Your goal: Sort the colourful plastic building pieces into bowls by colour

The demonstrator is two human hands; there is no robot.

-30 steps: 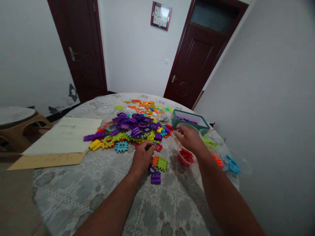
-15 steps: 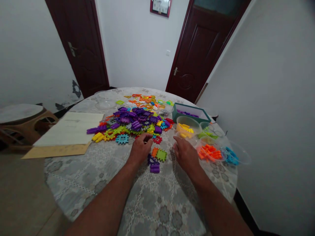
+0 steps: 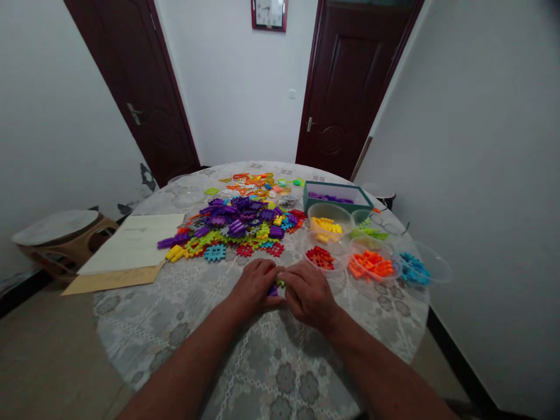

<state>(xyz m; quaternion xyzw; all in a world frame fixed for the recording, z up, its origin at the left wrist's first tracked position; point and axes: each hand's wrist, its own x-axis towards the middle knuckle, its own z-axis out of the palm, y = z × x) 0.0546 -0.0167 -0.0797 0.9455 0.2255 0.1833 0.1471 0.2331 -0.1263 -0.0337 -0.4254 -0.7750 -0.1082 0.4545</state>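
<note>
My left hand (image 3: 252,287) and my right hand (image 3: 308,293) meet on the patterned tablecloth (image 3: 271,361), fingers curled over a small cluster of purple and green plastic building pieces (image 3: 275,288) that shows only between them. Both hands look closed around those pieces. Just beyond lies a big heap of purple, yellow, green, red and blue interlocking pieces (image 3: 238,224).
To the right stand clear bowls of yellow (image 3: 329,224), red (image 3: 321,257), orange (image 3: 371,265) and blue pieces (image 3: 415,267), and a teal box (image 3: 336,195) with purple ones. A cardboard sheet with paper (image 3: 131,248) lies left. A stool (image 3: 61,233) stands off the table's left.
My right hand came back from the bowls at the right and joined the left hand over the small pieces near me. The left hand slid slightly closer.
</note>
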